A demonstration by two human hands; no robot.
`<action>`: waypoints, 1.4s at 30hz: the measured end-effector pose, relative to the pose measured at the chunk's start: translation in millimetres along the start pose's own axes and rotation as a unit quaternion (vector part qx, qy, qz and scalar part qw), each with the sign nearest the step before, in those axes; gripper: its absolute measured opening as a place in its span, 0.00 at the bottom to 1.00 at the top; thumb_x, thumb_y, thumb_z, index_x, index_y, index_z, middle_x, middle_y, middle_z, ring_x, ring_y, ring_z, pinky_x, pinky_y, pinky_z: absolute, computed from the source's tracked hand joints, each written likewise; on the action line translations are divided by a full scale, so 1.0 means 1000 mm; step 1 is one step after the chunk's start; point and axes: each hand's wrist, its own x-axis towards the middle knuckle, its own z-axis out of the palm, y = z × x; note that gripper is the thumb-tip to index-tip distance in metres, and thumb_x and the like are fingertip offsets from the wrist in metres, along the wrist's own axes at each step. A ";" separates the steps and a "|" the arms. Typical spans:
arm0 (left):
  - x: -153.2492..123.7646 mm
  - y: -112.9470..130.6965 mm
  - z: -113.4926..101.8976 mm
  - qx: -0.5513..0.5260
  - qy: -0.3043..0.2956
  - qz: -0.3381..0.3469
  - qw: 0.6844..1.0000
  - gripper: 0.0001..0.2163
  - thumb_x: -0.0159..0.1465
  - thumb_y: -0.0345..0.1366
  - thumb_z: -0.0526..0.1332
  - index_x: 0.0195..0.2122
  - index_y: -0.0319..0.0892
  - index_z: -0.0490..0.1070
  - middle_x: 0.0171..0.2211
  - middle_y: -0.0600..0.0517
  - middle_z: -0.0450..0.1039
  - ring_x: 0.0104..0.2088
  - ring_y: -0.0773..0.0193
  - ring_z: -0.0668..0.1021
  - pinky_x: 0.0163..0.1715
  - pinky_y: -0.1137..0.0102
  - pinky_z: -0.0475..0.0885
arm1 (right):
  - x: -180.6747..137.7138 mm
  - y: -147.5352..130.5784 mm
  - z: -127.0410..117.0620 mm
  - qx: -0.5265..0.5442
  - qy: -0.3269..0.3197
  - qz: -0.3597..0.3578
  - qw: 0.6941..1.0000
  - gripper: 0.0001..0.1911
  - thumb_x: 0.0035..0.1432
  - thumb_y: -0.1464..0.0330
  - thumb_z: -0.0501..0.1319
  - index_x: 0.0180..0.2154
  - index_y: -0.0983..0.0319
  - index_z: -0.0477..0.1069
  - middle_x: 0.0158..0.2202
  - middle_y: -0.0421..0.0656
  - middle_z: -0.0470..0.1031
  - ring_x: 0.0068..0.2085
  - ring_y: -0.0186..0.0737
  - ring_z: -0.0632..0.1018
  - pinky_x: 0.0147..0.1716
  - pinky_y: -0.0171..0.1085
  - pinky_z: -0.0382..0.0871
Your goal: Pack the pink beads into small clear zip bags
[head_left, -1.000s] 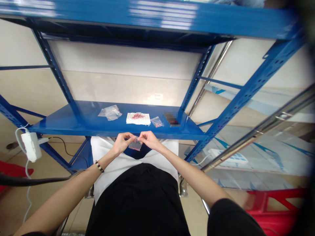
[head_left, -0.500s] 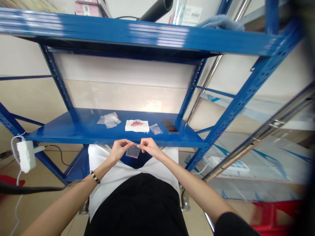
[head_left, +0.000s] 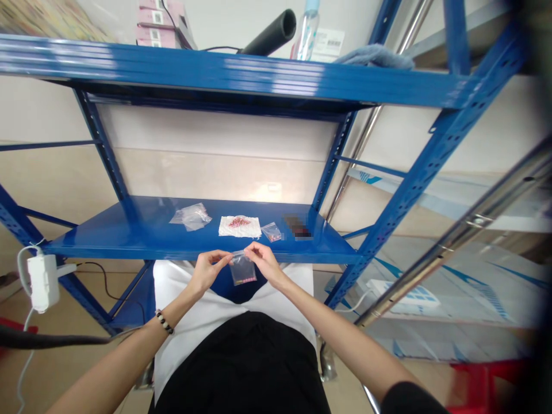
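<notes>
Pinched at its top corners, a small clear zip bag (head_left: pixel 242 269) hangs between my hands over my lap, with several pink beads along its bottom. My left hand (head_left: pixel 210 269) closes thumb and forefinger on the bag's left top corner. The right top corner is in the fingertips of my right hand (head_left: pixel 264 261). Just beyond, on the blue shelf (head_left: pixel 142 230), a heap of pinkish-red beads (head_left: pixel 240 222) lies on a white crumpled cloth or paper (head_left: pixel 228 230). Right of it is another small zip bag (head_left: pixel 272 231) with beads inside.
Clear plastic bags (head_left: pixel 192 217) lie in a pile on the shelf's left. A blurred-out dark flat object (head_left: pixel 297 225) is at its right. The upper shelf (head_left: pixel 181 69) carries pink boxes (head_left: pixel 158 26), a dark tube (head_left: pixel 269 34) and a bottle (head_left: pixel 307 31). A white power strip (head_left: pixel 43 283) hangs at left.
The zip bag now hangs flatter and more upright, turned toward me, its beads showing more clearly along the bottom. The whole view has shifted slightly, with the shelves lower in the picture.
</notes>
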 end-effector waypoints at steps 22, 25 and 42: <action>0.006 -0.004 0.015 -0.061 -0.063 -0.020 0.996 0.11 0.60 0.42 0.64 0.33 0.37 0.75 0.22 0.50 0.75 0.25 0.65 0.76 0.30 0.71 0.69 | 0.118 0.006 -0.055 -0.587 0.163 -0.061 0.791 0.18 0.59 0.72 0.53 0.52 0.63 0.63 0.51 0.54 0.66 0.51 0.52 0.66 0.46 0.45 0.62; 0.004 -0.005 0.011 -0.026 -0.064 -0.022 0.997 0.12 0.61 0.42 0.62 0.33 0.37 0.74 0.21 0.50 0.74 0.23 0.65 0.75 0.27 0.73 0.67 | 0.122 -0.001 -0.002 -0.580 0.070 -0.130 0.801 0.17 0.60 0.72 0.53 0.52 0.62 0.64 0.51 0.53 0.66 0.51 0.50 0.65 0.47 0.45 0.61; -0.007 0.006 -0.002 0.433 -0.145 0.124 0.881 0.11 0.66 0.36 0.54 0.32 0.42 0.74 0.26 0.49 0.75 0.28 0.60 0.76 0.27 0.71 0.58 | 0.164 0.057 0.137 -0.488 -0.202 -0.099 0.843 0.30 0.69 0.58 0.44 0.63 0.71 0.56 0.66 0.58 0.55 0.67 0.53 0.57 0.61 0.52 0.53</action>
